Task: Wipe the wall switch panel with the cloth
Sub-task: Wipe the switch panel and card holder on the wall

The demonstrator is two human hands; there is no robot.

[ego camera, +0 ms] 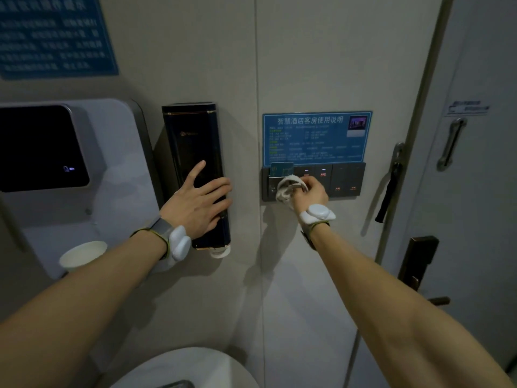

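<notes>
The dark wall switch panel (345, 180) is a long horizontal strip on the pale wall, with small lit labels and a key card (281, 169) standing in its left slot. My right hand (310, 191) is closed around a bunched white cloth (285, 189) and presses it against the panel's left part, just below the card. My left hand (200, 201) lies flat with fingers spread on a tall black cup dispenser (193, 147) to the left of the panel. Both wrists carry white bands.
A blue instruction sign (316, 137) hangs right above the panel. A water dispenser (70, 175) with a paper cup (82, 254) is at the left. The door (475, 191) with its handle, chain and lock is at the right. A white round object (184, 368) sits below.
</notes>
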